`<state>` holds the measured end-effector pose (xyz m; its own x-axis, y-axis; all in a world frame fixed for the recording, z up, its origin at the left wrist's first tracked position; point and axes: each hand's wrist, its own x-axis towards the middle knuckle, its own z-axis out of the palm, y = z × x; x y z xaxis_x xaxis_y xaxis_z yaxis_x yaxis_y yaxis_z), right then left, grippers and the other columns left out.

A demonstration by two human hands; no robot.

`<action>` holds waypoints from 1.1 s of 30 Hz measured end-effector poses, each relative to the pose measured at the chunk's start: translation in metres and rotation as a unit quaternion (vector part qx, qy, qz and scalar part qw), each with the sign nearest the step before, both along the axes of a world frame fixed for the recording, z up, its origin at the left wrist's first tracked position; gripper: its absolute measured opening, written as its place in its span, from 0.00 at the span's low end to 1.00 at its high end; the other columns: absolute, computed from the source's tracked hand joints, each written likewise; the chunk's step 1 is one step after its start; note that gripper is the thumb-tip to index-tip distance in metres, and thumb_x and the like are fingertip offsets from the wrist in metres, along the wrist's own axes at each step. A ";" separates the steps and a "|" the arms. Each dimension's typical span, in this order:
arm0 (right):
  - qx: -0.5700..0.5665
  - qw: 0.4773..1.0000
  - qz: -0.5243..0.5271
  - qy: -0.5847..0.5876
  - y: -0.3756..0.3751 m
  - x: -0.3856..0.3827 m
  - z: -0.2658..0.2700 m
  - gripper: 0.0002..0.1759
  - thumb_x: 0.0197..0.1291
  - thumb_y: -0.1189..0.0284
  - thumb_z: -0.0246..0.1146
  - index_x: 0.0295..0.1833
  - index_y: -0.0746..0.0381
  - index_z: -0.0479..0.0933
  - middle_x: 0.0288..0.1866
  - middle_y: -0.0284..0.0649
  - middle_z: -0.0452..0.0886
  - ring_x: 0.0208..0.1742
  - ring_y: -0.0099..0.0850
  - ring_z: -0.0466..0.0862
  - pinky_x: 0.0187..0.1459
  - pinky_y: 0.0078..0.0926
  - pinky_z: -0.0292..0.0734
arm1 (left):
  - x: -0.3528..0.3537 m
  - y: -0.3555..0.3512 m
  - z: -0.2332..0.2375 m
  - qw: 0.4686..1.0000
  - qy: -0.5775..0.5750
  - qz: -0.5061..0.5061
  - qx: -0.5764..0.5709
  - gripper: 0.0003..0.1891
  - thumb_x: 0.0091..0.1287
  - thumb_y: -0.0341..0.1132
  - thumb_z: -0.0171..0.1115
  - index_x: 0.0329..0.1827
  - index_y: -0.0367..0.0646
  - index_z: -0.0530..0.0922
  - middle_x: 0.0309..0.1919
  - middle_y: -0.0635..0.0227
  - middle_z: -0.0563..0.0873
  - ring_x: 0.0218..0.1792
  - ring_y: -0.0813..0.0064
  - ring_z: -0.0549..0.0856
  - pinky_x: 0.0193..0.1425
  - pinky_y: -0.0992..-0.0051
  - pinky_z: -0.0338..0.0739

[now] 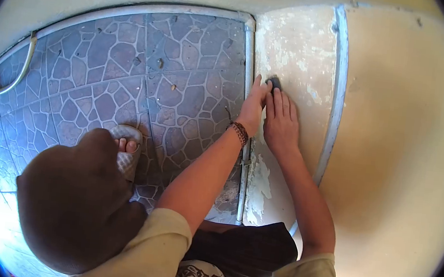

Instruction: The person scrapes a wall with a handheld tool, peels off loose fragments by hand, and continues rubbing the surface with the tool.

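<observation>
A small dark pad [275, 83] lies against the worn, pale wall strip [297, 43], where paint has come off in patches. My right hand [282, 124] is stretched flat along this surface, its fingertips pressed onto the lower end of the pad. Close on its left, my left hand [253, 109] wears a dark braided bracelet [239, 133]. Its fingers extend forward beside the pipe [250, 55], and the thumb side meets the pad's left edge. The underside of the pad is hidden.
Stone-patterned floor tiles [117, 57] with scattered flakes spread out on the left. A hose [14, 84] curves in at the far left. Right of the strip, a grey conduit [339, 86] runs along the beige wall [393, 102]. My sandalled foot [127, 153] rests on the tiles.
</observation>
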<state>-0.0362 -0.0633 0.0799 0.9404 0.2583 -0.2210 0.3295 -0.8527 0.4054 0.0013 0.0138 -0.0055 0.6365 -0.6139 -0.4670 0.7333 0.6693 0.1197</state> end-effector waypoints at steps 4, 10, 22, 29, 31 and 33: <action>-0.032 0.999 0.010 -0.006 -0.011 0.015 -0.025 0.26 0.59 0.73 0.53 0.63 0.71 0.70 0.65 0.51 0.70 0.64 0.43 0.70 0.66 0.42 0.64 | 0.012 -0.001 0.016 0.983 -0.020 0.022 0.183 0.31 0.70 0.44 0.55 0.74 0.40 0.62 0.66 0.57 0.73 0.68 0.65 0.69 0.73 0.69 0.58; -0.154 0.976 0.095 0.122 -0.001 0.000 0.009 0.29 0.59 0.70 0.54 0.66 0.70 0.68 0.65 0.50 0.69 0.65 0.43 0.69 0.64 0.39 0.64 | -0.007 0.013 0.036 0.900 0.145 0.039 0.410 0.17 0.66 0.33 0.54 0.55 0.33 0.76 0.42 0.58 0.84 0.41 0.69 0.82 0.50 0.72 0.75; -0.095 0.994 0.021 0.042 -0.007 0.117 0.012 0.20 0.58 0.71 0.55 0.57 0.64 0.74 0.46 0.45 0.76 0.44 0.37 0.76 0.45 0.39 0.72 | -0.029 0.041 -0.002 0.814 -0.009 -0.099 0.572 0.10 0.65 0.35 0.55 0.44 0.42 0.81 0.35 0.50 0.86 0.38 0.48 0.85 0.43 0.56 0.78; -0.116 0.981 0.135 0.073 -0.031 0.077 -0.007 0.14 0.57 0.70 0.55 0.49 0.60 0.76 0.42 0.43 0.76 0.42 0.37 0.75 0.44 0.40 0.71 | 0.000 0.055 -0.015 0.791 -0.101 -0.116 0.592 0.11 0.63 0.38 0.56 0.42 0.42 0.80 0.37 0.48 0.86 0.42 0.46 0.85 0.47 0.55 0.78; -0.111 0.984 0.143 0.002 -0.022 0.104 0.008 0.13 0.56 0.71 0.55 0.47 0.61 0.76 0.41 0.43 0.76 0.41 0.36 0.74 0.46 0.38 0.70 | 0.003 0.061 -0.013 0.794 -0.104 -0.154 0.579 0.12 0.63 0.39 0.56 0.43 0.42 0.80 0.37 0.47 0.86 0.42 0.46 0.84 0.48 0.55 0.78; -0.020 0.988 0.143 0.048 -0.030 0.058 -0.005 0.12 0.55 0.73 0.56 0.45 0.62 0.76 0.40 0.43 0.76 0.41 0.37 0.75 0.46 0.39 0.70 | -0.019 0.062 -0.011 0.784 -0.170 -0.214 0.557 0.13 0.63 0.39 0.56 0.44 0.42 0.80 0.39 0.46 0.85 0.45 0.46 0.84 0.51 0.55 0.78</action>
